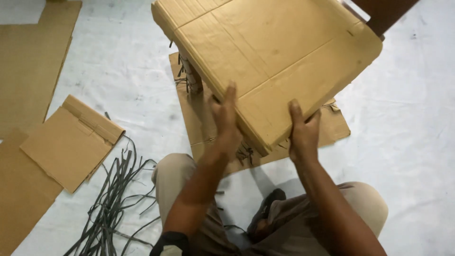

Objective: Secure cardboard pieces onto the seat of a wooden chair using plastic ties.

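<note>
- While the person sat on the floor with knees bent, two bare hands met one folded cardboard box (270, 61), held tilted above the lap and filling the upper middle of the view.
- Left hand (226, 124): fingers straight and pressed flat against the box's near left edge, not curled around it.
- Right hand (303, 135): fingers wrapped around the box's near lower corner, thumb lying on the top face, gripping it.
- One flat cardboard sheet (332, 128) lay on the floor directly under the raised box, its edges showing on both sides of the hands.
- One smaller folded cardboard piece (71, 142) lay well to the left, apart from the hands.
- Two larger flat cardboard sheets lay along the left edge: one at the upper left (28, 61), one at the lower left (19, 199).
- One loose bundle of dark plastic straps (111, 204) lay tangled just beside the left knee; the strands were too many to count.
- One dark shoe (268, 208) showed between the legs.
- A pale, scuffed floor covering (407, 118) lay beneath everything; a dark brown corner of something (384, 12) sat at the top right, too cropped to identify.
</note>
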